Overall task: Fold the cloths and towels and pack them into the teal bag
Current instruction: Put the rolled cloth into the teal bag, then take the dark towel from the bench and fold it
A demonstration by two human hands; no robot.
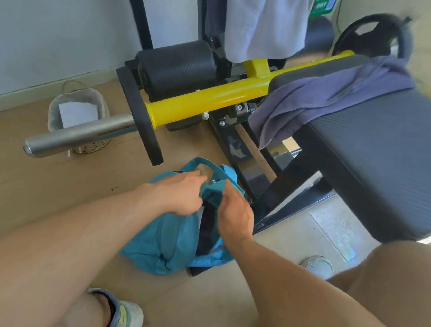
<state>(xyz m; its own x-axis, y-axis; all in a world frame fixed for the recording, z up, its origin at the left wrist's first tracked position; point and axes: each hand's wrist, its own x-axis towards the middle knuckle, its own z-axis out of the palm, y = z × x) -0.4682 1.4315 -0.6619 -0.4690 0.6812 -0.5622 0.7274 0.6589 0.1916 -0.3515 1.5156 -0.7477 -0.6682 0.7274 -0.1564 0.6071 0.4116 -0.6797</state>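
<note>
Two hands grip teal bag (158,240) mouth | left hand (182,196) | right hand (235,215)

white towel (265,21): top cut off | teal bag (162,240): contents unclear

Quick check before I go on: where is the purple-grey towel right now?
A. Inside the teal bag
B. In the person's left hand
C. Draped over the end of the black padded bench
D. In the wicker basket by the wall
C: the purple-grey towel lies unfolded over the end of the black padded bench, while the left hand and right hand are both at the opening of the teal bag on the floor.
</note>
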